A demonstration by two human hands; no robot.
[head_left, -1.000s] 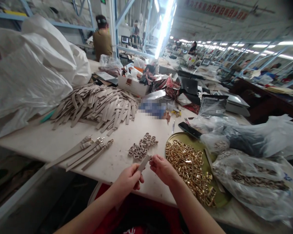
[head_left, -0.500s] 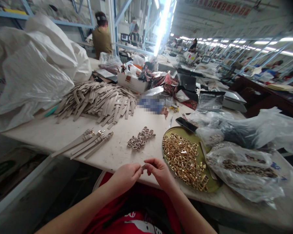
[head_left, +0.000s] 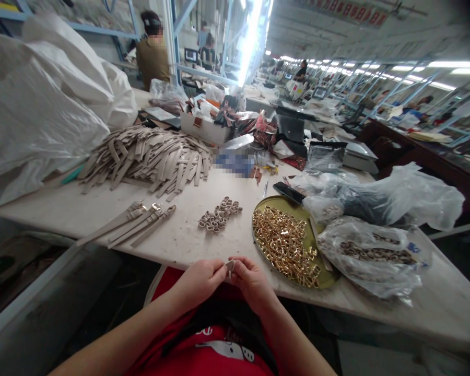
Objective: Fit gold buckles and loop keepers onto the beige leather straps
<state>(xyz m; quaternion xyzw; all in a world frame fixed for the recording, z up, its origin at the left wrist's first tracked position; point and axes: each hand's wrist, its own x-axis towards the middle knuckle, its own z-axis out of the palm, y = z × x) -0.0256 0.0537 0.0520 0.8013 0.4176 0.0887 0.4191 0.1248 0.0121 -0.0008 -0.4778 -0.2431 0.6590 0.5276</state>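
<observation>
My left hand [head_left: 198, 282] and my right hand [head_left: 251, 284] meet just over the table's front edge, pinching a small beige strap piece [head_left: 230, 265], which they mostly hide. Nearest my left hand, a heap of curled strap loops with metal fittings [head_left: 219, 215] lies on the white table [head_left: 172, 250]. A brass tray [head_left: 324, 279] heaped with gold buckles sits close to my right hand. Several buckled straps [head_left: 135, 224] lie further left, below a large pile of beige leather strips [head_left: 149, 159].
Plastic bags, one holding gold-and-dark chain pieces [head_left: 370, 253], crowd the table's right side beside a black phone [head_left: 289, 192]. White woven sacks [head_left: 43, 109] bulge at the left. A cardboard box [head_left: 203, 130] and scraps stand beyond; co-workers sit further back.
The strap piece stood out from my left hand a second ago; now my hands are closer together and cover most of it. The whole view has drifted left and up.
</observation>
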